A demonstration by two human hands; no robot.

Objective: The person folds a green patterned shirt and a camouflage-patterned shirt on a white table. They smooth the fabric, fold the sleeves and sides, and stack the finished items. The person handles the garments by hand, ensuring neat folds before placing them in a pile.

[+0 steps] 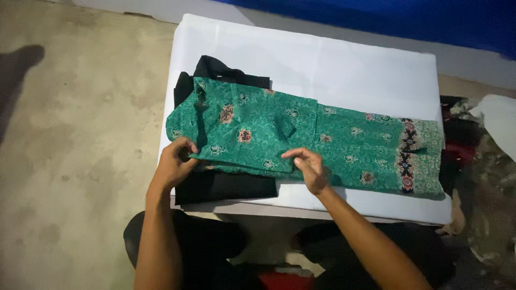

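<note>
Item: green patterned cotton shirt (301,137) with a floral print and a darker banded border at its right end, laid flat lengthwise on a low table covered in white cloth (349,70), partly folded, its left portion doubled over. Beneath its left end: a black folded garment (226,185), showing above and below the green fabric. Left hand (174,161): at the shirt's near left edge, fingers curled and pinching the fabric fold. Right hand (310,167): at the near edge around mid-length, fingers loosely spread and bent, fingertips touching or just above the cloth; whether it grips cannot be told. Step in hand, by judgement: folding, with the near long edge being taken up or smoothed. Next move, by judgement, calls for both hands holding the same edge evenly, so the fold lies straight and the black garment beneath is not dragged along. Surroundings: bare concrete floor (75,134) to the left; a blue wall (408,16) behind; a heap of mixed dark, red and white clothing (473,139) just beside the table's right end; the person's dark-clad knees (204,247) below.
</note>
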